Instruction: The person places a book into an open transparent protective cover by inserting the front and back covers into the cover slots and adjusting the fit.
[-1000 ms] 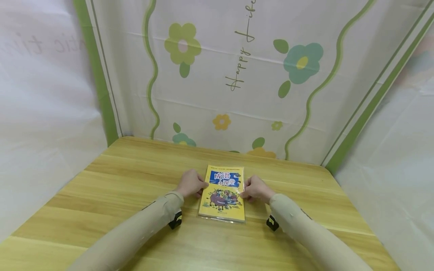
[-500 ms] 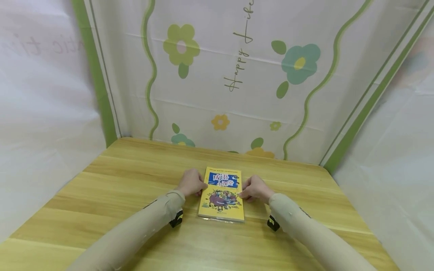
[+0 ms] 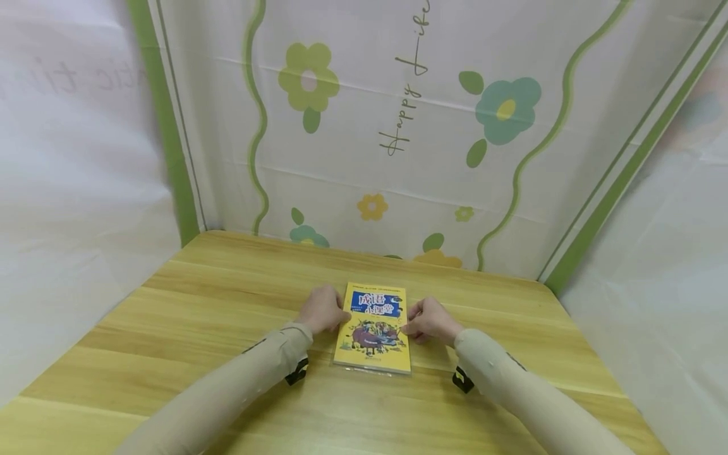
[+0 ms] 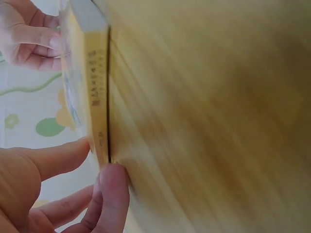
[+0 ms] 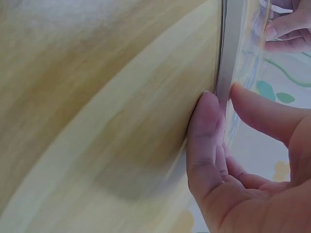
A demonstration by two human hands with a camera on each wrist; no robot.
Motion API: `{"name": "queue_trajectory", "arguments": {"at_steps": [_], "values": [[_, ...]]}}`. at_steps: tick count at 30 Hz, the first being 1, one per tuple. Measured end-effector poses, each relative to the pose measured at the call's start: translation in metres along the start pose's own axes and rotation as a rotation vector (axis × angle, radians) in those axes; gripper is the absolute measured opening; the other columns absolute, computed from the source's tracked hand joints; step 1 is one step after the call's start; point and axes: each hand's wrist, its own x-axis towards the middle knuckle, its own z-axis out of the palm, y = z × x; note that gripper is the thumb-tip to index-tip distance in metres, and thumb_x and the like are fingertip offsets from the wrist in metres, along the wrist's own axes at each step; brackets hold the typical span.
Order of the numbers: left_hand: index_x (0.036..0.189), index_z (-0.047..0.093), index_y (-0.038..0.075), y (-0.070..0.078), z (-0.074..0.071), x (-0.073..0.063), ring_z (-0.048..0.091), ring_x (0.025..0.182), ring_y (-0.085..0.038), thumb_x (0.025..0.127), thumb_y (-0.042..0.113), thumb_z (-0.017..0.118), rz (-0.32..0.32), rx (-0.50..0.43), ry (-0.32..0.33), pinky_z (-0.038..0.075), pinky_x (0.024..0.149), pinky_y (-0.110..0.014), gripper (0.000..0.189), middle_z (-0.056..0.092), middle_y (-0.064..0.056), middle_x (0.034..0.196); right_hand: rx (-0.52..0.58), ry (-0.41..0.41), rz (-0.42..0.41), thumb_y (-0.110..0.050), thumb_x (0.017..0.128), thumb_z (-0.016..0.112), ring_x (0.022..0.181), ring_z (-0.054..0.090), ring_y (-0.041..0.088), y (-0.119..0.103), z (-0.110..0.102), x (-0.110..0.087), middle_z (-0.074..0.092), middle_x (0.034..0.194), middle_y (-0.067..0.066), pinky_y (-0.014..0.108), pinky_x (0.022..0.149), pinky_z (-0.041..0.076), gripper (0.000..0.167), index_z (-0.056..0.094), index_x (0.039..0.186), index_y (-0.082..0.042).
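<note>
A yellow book (image 3: 372, 328) in a clear plastic sleeve lies on the wooden table in the head view, cover up, with a blue title panel and a cartoon picture. My left hand (image 3: 321, 309) pinches its left edge, thumb on the cover. In the left wrist view the printed spine (image 4: 95, 87) stands between thumb and fingers, the fingertips low by the tabletop. My right hand (image 3: 430, 320) pinches the opposite edge the same way. Pale page edges (image 5: 232, 43) show in the right wrist view. The fingers under the book are partly hidden.
Wood-grain tabletop (image 3: 227, 303) surrounds the book. A white curtain (image 3: 364, 114) with flowers and lettering hangs along the far edge, and plain white cloth (image 3: 68, 221) closes off the left and right sides. Dark wrist straps (image 3: 463, 379) show below both sleeves.
Glare on the sleeve over the title has faded, and the book's far edge sits slightly lower in the head view. Both hands keep their hold on the sides.
</note>
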Motion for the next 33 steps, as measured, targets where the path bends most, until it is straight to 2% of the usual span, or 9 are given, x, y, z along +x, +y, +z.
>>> {"name": "queue_trajectory", "arguments": {"at_steps": [3, 9, 14, 21, 27, 33], "values": [[0.065, 0.064, 0.002, 0.000, -0.001, -0.003, 0.042, 0.037, -0.011, 0.083, 0.010, 0.077, 0.004, 0.011, -0.015, 0.029, 0.036, -0.021, 0.024, 0.049, 0.000, 0.044, 0.002, 0.001, -0.006, 0.002, 0.080, 0.079, 0.066, 0.062, 0.022, 0.001, 0.001, -0.001, 0.064, 0.077, 0.014, 0.035, 0.058, 0.059, 0.021, 0.063, 0.091, 0.006], [0.066, 0.057, 0.005, -0.005, -0.001, -0.007, 0.043, 0.039, -0.012, 0.088, 0.012, 0.072, 0.003, -0.025, -0.040, 0.032, 0.036, -0.020, 0.028, 0.049, -0.001, 0.049, 0.040, 0.001, -0.016, 0.000, 0.085, 0.074, 0.068, 0.063, 0.023, 0.003, 0.004, -0.003, 0.064, 0.080, 0.015, 0.035, 0.060, 0.059, 0.020, 0.062, 0.098, 0.008], [0.064, 0.052, 0.008, -0.006, -0.004, -0.009, 0.041, 0.038, -0.011, 0.096, 0.017, 0.064, 0.011, -0.052, -0.044, 0.030, 0.035, -0.019, 0.034, 0.047, 0.000, 0.049, 0.057, 0.027, -0.037, -0.012, 0.093, 0.068, 0.071, 0.063, 0.023, 0.006, 0.004, -0.003, 0.063, 0.084, 0.015, 0.036, 0.063, 0.059, 0.020, 0.060, 0.101, 0.005], [0.061, 0.046, 0.012, -0.002, -0.010, -0.013, 0.037, 0.038, -0.010, 0.098, 0.017, 0.059, 0.019, -0.045, -0.041, 0.027, 0.035, -0.020, 0.040, 0.041, 0.002, 0.049, 0.063, 0.089, -0.066, -0.028, 0.097, 0.064, 0.073, 0.063, 0.028, 0.004, 0.001, -0.007, 0.062, 0.089, 0.016, 0.039, 0.065, 0.058, 0.032, 0.060, 0.104, 0.002], [0.063, 0.046, 0.012, 0.000, -0.015, -0.016, 0.037, 0.040, -0.010, 0.100, 0.017, 0.056, 0.062, -0.060, -0.039, 0.028, 0.035, -0.020, 0.038, 0.041, 0.002, 0.051, 0.036, 0.178, -0.097, -0.033, 0.101, 0.057, 0.074, 0.063, 0.032, -0.003, 0.000, -0.012, 0.062, 0.091, 0.018, 0.039, 0.064, 0.057, 0.039, 0.061, 0.110, 0.005], [0.061, 0.044, 0.012, -0.001, -0.024, -0.017, 0.036, 0.043, -0.011, 0.100, 0.014, 0.053, 0.139, -0.100, -0.035, 0.030, 0.037, -0.021, 0.040, 0.040, 0.002, 0.053, -0.057, 0.251, -0.150, -0.034, 0.102, 0.054, 0.075, 0.060, 0.025, -0.002, -0.007, -0.018, 0.063, 0.096, 0.019, 0.034, 0.063, 0.054, 0.038, 0.062, 0.109, 0.003]]}}
